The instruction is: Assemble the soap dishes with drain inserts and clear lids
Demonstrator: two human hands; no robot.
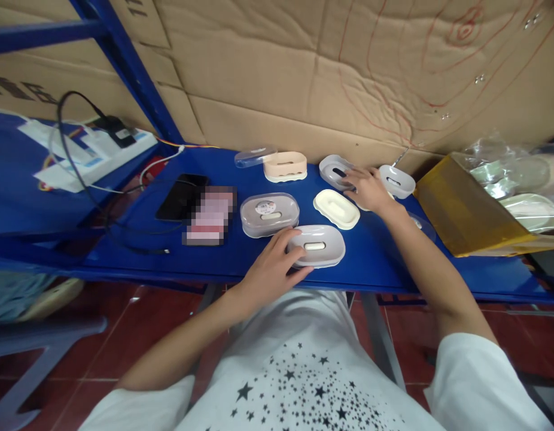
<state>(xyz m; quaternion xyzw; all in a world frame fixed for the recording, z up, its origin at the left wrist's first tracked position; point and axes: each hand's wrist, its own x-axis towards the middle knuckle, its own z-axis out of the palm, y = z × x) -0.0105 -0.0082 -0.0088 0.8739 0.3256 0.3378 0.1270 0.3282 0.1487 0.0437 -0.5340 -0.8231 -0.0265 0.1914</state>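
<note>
My left hand [277, 263] grips the left end of a grey oval soap dish [324, 256] with a slot in its middle, near the table's front edge. Farther back, my right hand [369, 188] has its fingers closed over the right rim of another grey soap dish part [334, 170]. Between the hands lies a cream oval tray [336, 209]. Just behind my left hand sits a grey soap dish with a clear lid [270, 215] and a round sticker. A light grey dish [397, 182] stands right of my right hand, and a cream piece under that hand is mostly hidden.
A peach soap dish [286, 167] and a clear lid [255, 157] stand at the back. Left are a phone [180, 197], a blurred-out pink item [209, 215], cables and a power strip [102, 158]. An open carton [456, 209] with bagged parts is right; cardboard [277, 72] walls the back.
</note>
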